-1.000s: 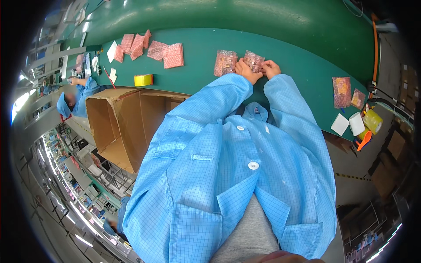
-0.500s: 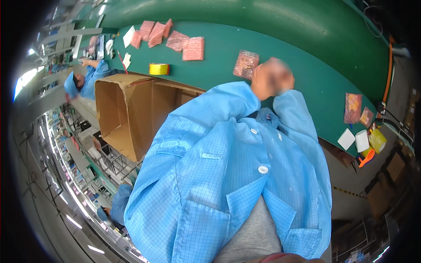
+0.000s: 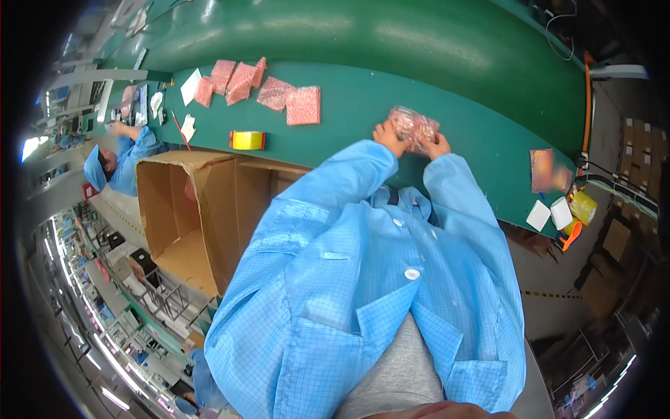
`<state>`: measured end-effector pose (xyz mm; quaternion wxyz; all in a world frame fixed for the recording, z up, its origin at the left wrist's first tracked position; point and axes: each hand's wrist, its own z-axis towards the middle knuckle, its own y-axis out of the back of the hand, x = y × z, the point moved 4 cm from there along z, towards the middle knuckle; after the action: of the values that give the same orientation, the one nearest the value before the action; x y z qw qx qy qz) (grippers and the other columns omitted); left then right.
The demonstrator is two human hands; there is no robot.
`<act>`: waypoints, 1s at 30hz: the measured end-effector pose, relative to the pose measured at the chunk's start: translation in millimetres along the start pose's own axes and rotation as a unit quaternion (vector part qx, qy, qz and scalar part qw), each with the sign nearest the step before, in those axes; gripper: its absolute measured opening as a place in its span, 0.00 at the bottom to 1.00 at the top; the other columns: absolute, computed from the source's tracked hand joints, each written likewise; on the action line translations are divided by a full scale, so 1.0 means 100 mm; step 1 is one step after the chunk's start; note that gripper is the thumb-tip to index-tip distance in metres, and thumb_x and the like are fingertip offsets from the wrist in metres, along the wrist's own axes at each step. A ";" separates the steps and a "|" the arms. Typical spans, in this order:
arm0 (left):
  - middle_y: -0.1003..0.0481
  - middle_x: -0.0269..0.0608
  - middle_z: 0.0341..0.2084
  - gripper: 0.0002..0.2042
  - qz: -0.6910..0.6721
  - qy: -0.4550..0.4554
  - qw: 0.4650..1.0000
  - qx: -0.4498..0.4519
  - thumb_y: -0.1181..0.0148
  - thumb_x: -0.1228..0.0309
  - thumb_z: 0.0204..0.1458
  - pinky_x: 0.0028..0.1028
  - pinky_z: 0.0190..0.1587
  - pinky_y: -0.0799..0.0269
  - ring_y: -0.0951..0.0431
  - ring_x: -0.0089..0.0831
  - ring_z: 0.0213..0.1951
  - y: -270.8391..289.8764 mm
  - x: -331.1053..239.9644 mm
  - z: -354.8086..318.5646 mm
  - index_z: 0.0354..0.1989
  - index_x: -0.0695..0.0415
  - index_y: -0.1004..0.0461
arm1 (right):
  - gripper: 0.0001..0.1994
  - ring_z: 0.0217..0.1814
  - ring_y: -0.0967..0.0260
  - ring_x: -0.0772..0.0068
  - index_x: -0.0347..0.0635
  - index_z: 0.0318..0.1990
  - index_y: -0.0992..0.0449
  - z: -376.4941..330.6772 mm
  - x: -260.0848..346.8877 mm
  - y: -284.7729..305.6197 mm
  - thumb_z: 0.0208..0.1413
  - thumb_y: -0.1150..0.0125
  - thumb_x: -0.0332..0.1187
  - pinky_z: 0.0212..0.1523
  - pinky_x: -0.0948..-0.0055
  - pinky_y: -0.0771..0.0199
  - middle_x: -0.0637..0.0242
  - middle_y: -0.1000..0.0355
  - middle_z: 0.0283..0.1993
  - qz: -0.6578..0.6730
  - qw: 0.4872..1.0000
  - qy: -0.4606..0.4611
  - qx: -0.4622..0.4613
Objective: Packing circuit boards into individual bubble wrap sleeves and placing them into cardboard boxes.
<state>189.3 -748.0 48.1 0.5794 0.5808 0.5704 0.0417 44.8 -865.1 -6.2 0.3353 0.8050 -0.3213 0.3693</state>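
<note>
Head view: I hold pink wrap (image 3: 413, 123) at the middle of the tabletop (image 3: 352, 105).
My left fingers (image 3: 381, 131) grasp its left edge, my right fingers (image 3: 441, 142) its near right corner; whether it is one packet or two, I cannot tell. Pink pouches (image 3: 303, 106) lie well apart to the left. I judge this step as two-handed handling; the next move calls for an even, gentle grip.
</note>
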 end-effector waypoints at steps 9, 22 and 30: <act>0.36 0.59 0.51 0.46 -0.097 -0.127 0.985 0.070 0.30 0.54 0.30 0.44 0.57 0.39 0.35 0.57 0.52 -0.58 -0.50 0.01 0.61 0.57 0.44 | 0.33 0.48 0.30 0.61 0.28 0.51 0.31 0.15 -0.32 0.93 0.40 0.26 0.41 0.48 0.66 0.28 0.51 0.29 0.49 0.056 0.995 -0.036 -0.080; 0.68 0.55 0.68 0.38 -0.375 -0.319 0.827 0.271 0.46 0.53 0.55 0.49 0.65 0.58 0.65 0.49 0.69 1.51 -0.74 -0.97 0.69 0.49 0.58 | 0.37 0.72 0.59 0.53 0.45 0.69 0.59 -1.76 1.95 -0.10 0.59 0.50 0.50 0.67 0.55 0.54 0.57 0.63 0.72 0.021 0.944 0.236 0.229; 0.70 0.62 0.67 0.40 -0.336 -0.488 0.702 0.394 0.49 0.46 0.54 0.49 0.65 0.71 0.84 0.50 0.67 2.33 -1.08 -1.51 0.69 0.53 0.58 | 0.46 0.73 0.65 0.43 0.45 0.70 0.63 -2.65 2.94 -0.44 0.54 0.54 0.64 0.67 0.48 0.56 0.59 0.76 0.74 0.059 0.760 0.277 0.585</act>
<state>187.9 -655.5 331.5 0.4702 0.4649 0.3297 -0.6738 131.5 -713.4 351.2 -0.1491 0.6863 0.0175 0.7117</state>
